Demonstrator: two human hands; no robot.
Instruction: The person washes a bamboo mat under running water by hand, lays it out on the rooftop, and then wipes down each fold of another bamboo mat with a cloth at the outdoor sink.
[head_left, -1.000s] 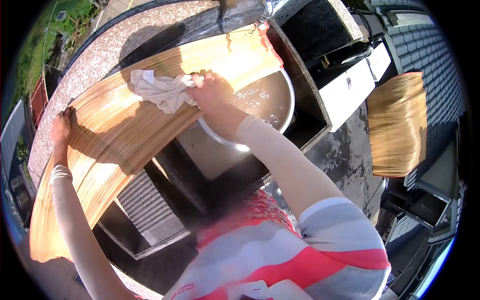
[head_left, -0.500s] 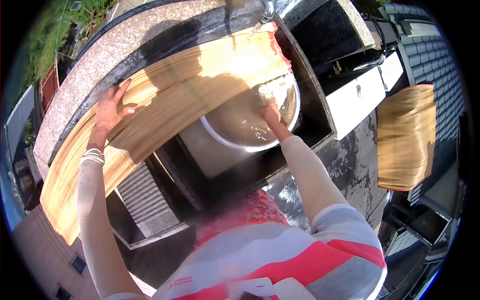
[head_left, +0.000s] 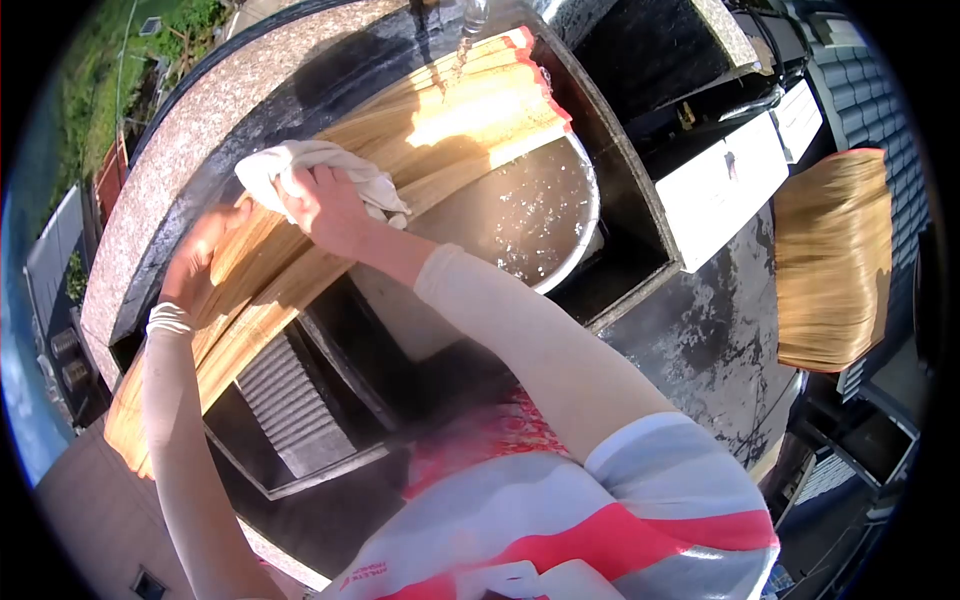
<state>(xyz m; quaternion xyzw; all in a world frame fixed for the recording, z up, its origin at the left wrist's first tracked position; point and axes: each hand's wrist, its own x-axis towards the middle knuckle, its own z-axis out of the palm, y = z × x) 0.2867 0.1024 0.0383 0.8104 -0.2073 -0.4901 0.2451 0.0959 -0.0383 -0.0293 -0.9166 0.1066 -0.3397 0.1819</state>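
A long sheet of straw-coloured fibres (head_left: 470, 115) with a red-edged end lies creased and bunched across the dark basin, that end over the bucket's far side. On its upper face a wet, crumpled white cloth (head_left: 268, 172) is pressed down by my right hand (head_left: 335, 208), whose fingers are bent around it. Just left of the cloth, my left hand (head_left: 205, 250) is at the sheet's outer edge, its fingers curled over the fibres; the thumb is hard to see. The white-rimmed bucket (head_left: 592, 215) holds cloudy, bubbly water and is partly covered by the sheet.
Water runs from a tap (head_left: 474, 14) above the sheet. A speckled stone ledge (head_left: 170, 170) curves along the far side. A ribbed washboard surface (head_left: 295, 400) is near my body. Another fibre sheet (head_left: 832, 260) hangs at the right, by grey roof tiles (head_left: 865, 95).
My right hand has come out of the bucket's water and moved left onto the sheet with the white cloth. My left hand has shifted slightly down, and the sheet has become creased and narrower.
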